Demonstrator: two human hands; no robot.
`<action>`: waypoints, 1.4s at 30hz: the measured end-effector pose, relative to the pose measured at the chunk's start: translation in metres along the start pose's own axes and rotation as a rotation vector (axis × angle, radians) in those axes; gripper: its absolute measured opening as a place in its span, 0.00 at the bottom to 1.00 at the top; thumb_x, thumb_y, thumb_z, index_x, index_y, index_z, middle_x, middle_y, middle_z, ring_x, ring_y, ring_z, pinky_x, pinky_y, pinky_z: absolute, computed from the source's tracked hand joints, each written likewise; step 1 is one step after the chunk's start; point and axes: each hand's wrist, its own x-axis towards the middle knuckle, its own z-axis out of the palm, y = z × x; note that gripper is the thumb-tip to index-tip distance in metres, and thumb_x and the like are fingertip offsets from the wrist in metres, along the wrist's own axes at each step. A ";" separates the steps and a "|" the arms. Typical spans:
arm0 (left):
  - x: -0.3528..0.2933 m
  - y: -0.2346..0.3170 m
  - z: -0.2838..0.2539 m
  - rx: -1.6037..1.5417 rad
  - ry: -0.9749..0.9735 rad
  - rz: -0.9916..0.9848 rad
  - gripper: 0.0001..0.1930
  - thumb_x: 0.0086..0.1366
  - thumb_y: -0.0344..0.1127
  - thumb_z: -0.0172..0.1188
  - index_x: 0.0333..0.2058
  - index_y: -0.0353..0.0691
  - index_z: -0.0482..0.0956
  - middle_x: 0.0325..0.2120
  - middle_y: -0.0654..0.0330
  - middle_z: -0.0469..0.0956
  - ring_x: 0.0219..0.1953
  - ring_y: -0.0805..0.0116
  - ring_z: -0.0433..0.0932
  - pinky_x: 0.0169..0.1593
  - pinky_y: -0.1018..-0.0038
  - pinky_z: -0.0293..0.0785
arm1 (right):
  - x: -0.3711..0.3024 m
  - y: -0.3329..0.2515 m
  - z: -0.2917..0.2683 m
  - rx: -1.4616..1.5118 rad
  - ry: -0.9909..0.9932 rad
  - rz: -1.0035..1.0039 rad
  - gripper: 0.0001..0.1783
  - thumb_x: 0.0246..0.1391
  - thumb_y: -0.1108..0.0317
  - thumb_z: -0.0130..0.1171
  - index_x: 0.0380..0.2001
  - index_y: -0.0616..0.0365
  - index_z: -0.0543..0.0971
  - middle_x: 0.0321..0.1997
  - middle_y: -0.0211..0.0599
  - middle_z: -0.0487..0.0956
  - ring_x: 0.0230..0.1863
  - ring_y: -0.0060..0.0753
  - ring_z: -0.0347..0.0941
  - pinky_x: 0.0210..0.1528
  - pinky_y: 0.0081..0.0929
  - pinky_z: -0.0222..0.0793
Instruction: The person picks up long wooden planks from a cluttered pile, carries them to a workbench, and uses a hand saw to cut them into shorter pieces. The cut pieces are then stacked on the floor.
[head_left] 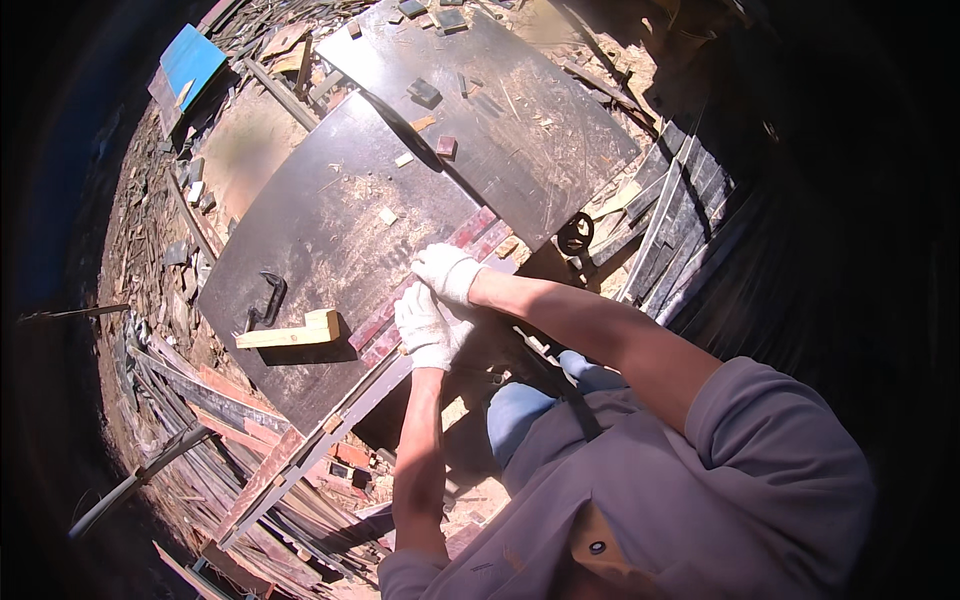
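Note:
Both my hands wear white work gloves and sit close together at the near edge of a dark metal table. My left hand [423, 327] is closed over the edge of a reddish-brown wooden strip [376, 330]. Just beyond it to the right, my right hand [447, 272] presses on the same strip with its fingers bent. Another reddish strip [490, 240] runs alongside, past my right hand. The gloves hide the middle of the strips, and the fingertips are partly out of sight.
Sawdust and small offcuts lie on the table [300, 215], split by a dark gap. A black clamp [272, 297] and an L-shaped yellow wooden piece [290, 335] rest at its left. A black handwheel [575, 234] sits right of it. Scrap boards [250, 400] crowd the ground.

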 end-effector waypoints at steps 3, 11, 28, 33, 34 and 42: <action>0.012 0.006 -0.026 -0.155 0.178 0.008 0.56 0.49 0.63 0.75 0.68 0.34 0.62 0.67 0.41 0.63 0.69 0.39 0.60 0.73 0.47 0.54 | -0.016 0.027 -0.057 0.153 0.280 0.139 0.25 0.56 0.63 0.60 0.57 0.57 0.75 0.49 0.49 0.80 0.49 0.54 0.78 0.53 0.50 0.72; 0.107 0.004 -0.103 -0.117 -0.567 -0.281 0.51 0.44 0.64 0.76 0.63 0.43 0.71 0.54 0.42 0.70 0.61 0.41 0.67 0.61 0.52 0.69 | 0.003 0.103 -0.095 0.404 -0.250 0.902 0.42 0.44 0.52 0.75 0.64 0.47 0.75 0.57 0.55 0.81 0.59 0.55 0.78 0.60 0.45 0.75; 0.190 0.068 -0.166 -0.558 -0.453 0.223 0.36 0.45 0.41 0.79 0.53 0.38 0.76 0.40 0.54 0.82 0.43 0.53 0.82 0.47 0.58 0.80 | -0.047 -0.010 -0.342 0.801 0.236 1.153 0.39 0.43 0.60 0.78 0.61 0.51 0.78 0.59 0.45 0.80 0.62 0.47 0.75 0.63 0.40 0.71; 0.199 0.221 -0.198 -1.018 -0.606 0.457 0.32 0.52 0.45 0.75 0.53 0.39 0.76 0.41 0.57 0.81 0.44 0.57 0.80 0.50 0.61 0.78 | -0.136 -0.096 -0.418 0.795 0.551 1.261 0.38 0.45 0.60 0.76 0.61 0.52 0.77 0.56 0.45 0.81 0.60 0.47 0.76 0.61 0.40 0.72; 0.190 0.249 -0.201 -1.111 -0.689 0.490 0.31 0.53 0.45 0.75 0.53 0.39 0.77 0.41 0.57 0.81 0.45 0.58 0.80 0.50 0.61 0.78 | -0.151 -0.113 -0.426 0.784 0.624 1.283 0.38 0.46 0.60 0.75 0.61 0.53 0.77 0.56 0.46 0.81 0.59 0.47 0.76 0.61 0.40 0.72; 0.050 0.444 -0.208 -1.714 -1.422 0.568 0.26 0.64 0.51 0.69 0.53 0.40 0.78 0.42 0.62 0.79 0.47 0.66 0.78 0.54 0.66 0.75 | -0.303 -0.269 -0.486 0.726 1.028 1.438 0.36 0.49 0.60 0.72 0.62 0.55 0.75 0.51 0.47 0.82 0.55 0.47 0.79 0.57 0.40 0.74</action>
